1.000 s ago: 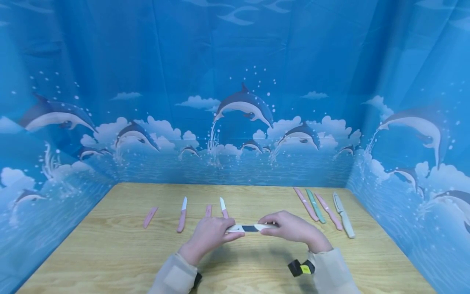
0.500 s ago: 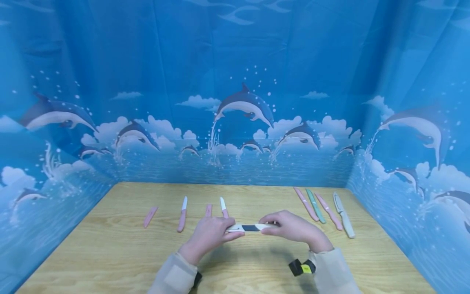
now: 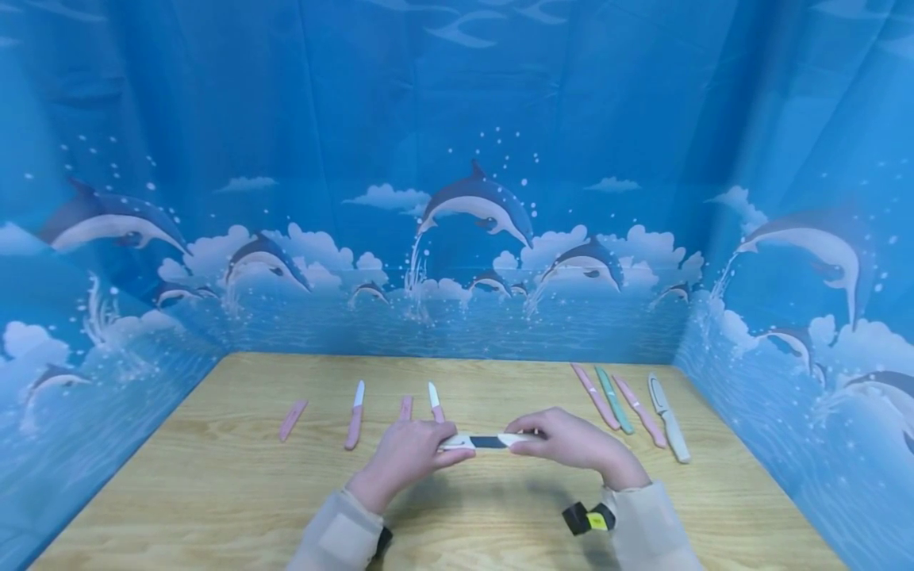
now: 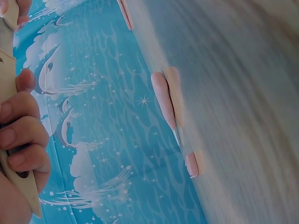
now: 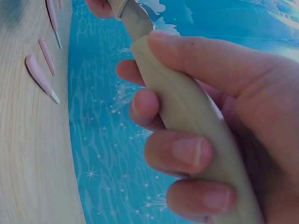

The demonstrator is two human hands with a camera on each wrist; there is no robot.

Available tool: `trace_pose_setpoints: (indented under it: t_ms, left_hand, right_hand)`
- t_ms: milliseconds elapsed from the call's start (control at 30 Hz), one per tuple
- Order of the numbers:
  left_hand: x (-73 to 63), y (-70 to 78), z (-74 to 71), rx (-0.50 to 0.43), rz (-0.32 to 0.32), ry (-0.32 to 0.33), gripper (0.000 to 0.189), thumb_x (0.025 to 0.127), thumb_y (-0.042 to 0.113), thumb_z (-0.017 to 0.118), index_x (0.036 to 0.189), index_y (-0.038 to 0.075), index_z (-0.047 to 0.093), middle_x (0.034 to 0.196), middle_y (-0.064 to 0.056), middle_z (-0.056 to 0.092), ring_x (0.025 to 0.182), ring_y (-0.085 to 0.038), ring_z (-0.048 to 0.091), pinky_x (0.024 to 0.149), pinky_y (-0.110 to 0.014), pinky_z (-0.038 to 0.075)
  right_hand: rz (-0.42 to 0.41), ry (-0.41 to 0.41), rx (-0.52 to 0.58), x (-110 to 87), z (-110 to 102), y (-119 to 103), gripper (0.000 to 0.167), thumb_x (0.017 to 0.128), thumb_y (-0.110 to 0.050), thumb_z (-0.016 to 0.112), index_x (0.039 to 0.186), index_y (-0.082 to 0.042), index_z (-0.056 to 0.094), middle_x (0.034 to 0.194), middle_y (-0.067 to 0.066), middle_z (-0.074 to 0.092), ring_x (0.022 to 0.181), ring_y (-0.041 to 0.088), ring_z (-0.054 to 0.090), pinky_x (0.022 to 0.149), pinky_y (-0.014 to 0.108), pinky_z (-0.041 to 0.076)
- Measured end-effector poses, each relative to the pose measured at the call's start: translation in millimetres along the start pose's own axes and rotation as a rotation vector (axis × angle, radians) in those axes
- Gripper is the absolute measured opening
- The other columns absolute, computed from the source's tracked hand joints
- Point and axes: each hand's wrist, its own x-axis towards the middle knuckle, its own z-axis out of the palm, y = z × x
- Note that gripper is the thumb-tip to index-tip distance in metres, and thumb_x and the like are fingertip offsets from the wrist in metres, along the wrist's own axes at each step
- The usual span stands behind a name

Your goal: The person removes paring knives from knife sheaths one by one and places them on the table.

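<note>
Above the middle of the table, my left hand (image 3: 408, 456) grips a cream blade sheath (image 3: 458, 442) with a slot in its side. The fingers curl round this sheath in the left wrist view. From the right, my right hand (image 3: 574, 446) holds the cream handle (image 5: 187, 102) of a paring knife, thumb along its top and fingers wrapped underneath. A short stretch of dark blade (image 3: 489, 442) shows between sheath and handle. The rest of the blade is hidden in the sheath. Knife and sheath lie in one line, roughly level.
Behind my left hand lie a pink sheath (image 3: 293, 420), a pink-handled knife (image 3: 353, 420), a second pink sheath (image 3: 406, 408) and another pink-handled knife (image 3: 435, 403). At the right are two pink knives, a green knife (image 3: 614, 400) and a pale knife (image 3: 669, 420). Dolphin-print curtains surround the table.
My right hand has shifted very slightly to the right, and a little more blade shows. The left hand keeps its hold on the sheath. The table items have not moved.
</note>
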Motion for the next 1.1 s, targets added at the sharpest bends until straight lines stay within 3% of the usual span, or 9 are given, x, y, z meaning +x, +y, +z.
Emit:
trace_pose_setpoints:
  t_ms: [600, 833, 967, 1100]
  left_hand:
    - [-0.1, -4.6, 3.1, 0.007, 0.021, 0.066, 0.046, 0.092, 0.064, 0.046, 0.071, 0.023, 0.052, 0.051, 0.015, 0.042, 0.045, -0.001, 0.037, 0.098, -0.056, 0.045]
    - [-0.7, -4.8, 3.4, 0.039, 0.021, 0.071, 0.048, 0.091, 0.066, 0.045, 0.071, 0.023, 0.053, 0.049, 0.015, 0.041, 0.043, -0.001, 0.036, 0.1, -0.057, 0.044]
    - [0.2, -6.1, 3.2, 0.021, 0.018, 0.063, 0.046, 0.091, 0.065, 0.046, 0.072, 0.023, 0.053, 0.051, 0.015, 0.043, 0.044, -0.001, 0.037, 0.09, -0.051, 0.051]
    - [0.4, -7.2, 3.0, 0.008, 0.017, 0.057, 0.045, 0.091, 0.063, 0.047, 0.072, 0.023, 0.053, 0.052, 0.015, 0.043, 0.044, 0.0, 0.036, 0.07, -0.039, 0.054]
  right_hand:
    - [0.016, -0.002, 0.016, -1.0, -1.2, 0.9, 0.034, 0.095, -0.035, 0.06, 0.122, -0.013, 0.065, 0.12, 0.006, 0.067, 0.106, 0.023, 0.064, 0.086, 0.041, 0.054]
    - [0.011, -0.003, 0.012, -0.6, -0.9, 1.4, 0.034, 0.096, -0.035, 0.06, 0.122, -0.013, 0.065, 0.12, 0.006, 0.067, 0.106, 0.022, 0.065, 0.085, 0.04, 0.054]
    - [0.014, -0.001, 0.013, -0.5, -0.9, 1.9, 0.035, 0.095, -0.035, 0.06, 0.122, -0.013, 0.065, 0.12, 0.006, 0.067, 0.105, 0.022, 0.065, 0.085, 0.04, 0.054]
    - [0.016, 0.002, 0.003, -0.1, -0.9, 2.7, 0.034, 0.095, -0.035, 0.06, 0.121, -0.013, 0.066, 0.119, 0.006, 0.068, 0.105, 0.022, 0.065, 0.085, 0.04, 0.054]
